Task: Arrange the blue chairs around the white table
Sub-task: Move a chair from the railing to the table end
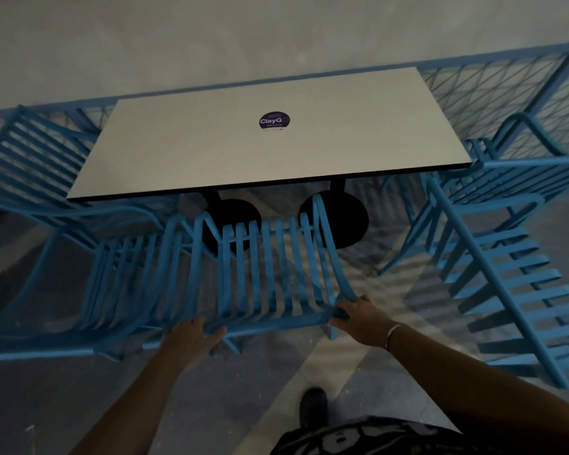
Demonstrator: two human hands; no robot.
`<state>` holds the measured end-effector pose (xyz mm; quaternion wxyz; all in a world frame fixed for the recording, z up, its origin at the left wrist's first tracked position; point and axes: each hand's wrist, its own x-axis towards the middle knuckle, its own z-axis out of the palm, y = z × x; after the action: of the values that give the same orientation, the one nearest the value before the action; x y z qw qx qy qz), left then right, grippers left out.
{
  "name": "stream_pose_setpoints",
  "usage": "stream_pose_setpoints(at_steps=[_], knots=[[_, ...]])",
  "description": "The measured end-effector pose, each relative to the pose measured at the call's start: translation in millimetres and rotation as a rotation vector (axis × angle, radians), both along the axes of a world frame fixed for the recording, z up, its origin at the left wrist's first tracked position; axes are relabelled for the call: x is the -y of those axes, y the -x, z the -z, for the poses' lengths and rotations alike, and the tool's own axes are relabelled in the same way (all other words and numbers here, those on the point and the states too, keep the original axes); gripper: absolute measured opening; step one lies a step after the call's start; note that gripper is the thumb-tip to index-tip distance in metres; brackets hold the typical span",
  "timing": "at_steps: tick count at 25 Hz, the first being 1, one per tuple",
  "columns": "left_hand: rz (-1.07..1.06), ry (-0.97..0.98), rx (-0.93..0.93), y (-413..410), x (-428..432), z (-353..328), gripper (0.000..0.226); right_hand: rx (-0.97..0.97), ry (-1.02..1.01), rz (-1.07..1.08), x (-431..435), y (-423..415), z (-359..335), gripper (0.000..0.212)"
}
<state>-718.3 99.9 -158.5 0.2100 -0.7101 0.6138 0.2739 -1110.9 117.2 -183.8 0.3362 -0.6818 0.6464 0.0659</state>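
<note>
The white table stands in the middle on two black round bases and bears a round purple sticker. Directly in front of me is a blue slatted chair, its seat facing the table's near edge. My left hand grips the top rail of its backrest at the left. My right hand grips the same rail at the right corner. A second blue chair stands beside it on the left. A third sits at the table's left end, and another at the right end.
A blue mesh railing runs behind the table from left to right. Grey concrete floor shows between the chairs. My shoe is on the floor below the chair I hold.
</note>
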Motion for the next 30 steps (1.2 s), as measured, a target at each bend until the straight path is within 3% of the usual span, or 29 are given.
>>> stream_pose_setpoints(at_steps=[5, 10, 16, 18, 20, 22, 25, 30], knots=[[-0.001, 0.009, -0.247, 76, 2, -7, 0.036, 0.173, 0.059, 0.124, -9, 22, -15, 0.03], [0.197, -0.142, -0.401, 175, 10, -15, 0.03, 0.246, 0.062, 0.278, -42, 72, -27, 0.025], [0.359, 0.01, -0.472, 330, 14, -33, 0.025, 0.216, 0.216, 0.31, -48, 197, -73, 0.025], [0.452, 0.013, -0.452, 391, 12, -45, 0.027, 0.185, 0.351, 0.409, -62, 240, -78, 0.033], [0.56, 0.114, -0.438, 446, 12, -52, 0.031, 0.044, 0.411, 0.541, -81, 275, -69, 0.066], [0.675, 0.229, -0.414, 507, 8, -53, 0.041, -0.005, 0.22, 0.62, -107, 307, -45, 0.089], [0.856, 0.322, -0.327, 578, -1, -50, 0.051, 0.05, -0.087, 0.577, -147, 316, -8, 0.067], [1.015, 0.145, 0.081, 612, -16, -20, 0.063, 0.16, -0.031, 0.603, -169, 316, 6, 0.05]])
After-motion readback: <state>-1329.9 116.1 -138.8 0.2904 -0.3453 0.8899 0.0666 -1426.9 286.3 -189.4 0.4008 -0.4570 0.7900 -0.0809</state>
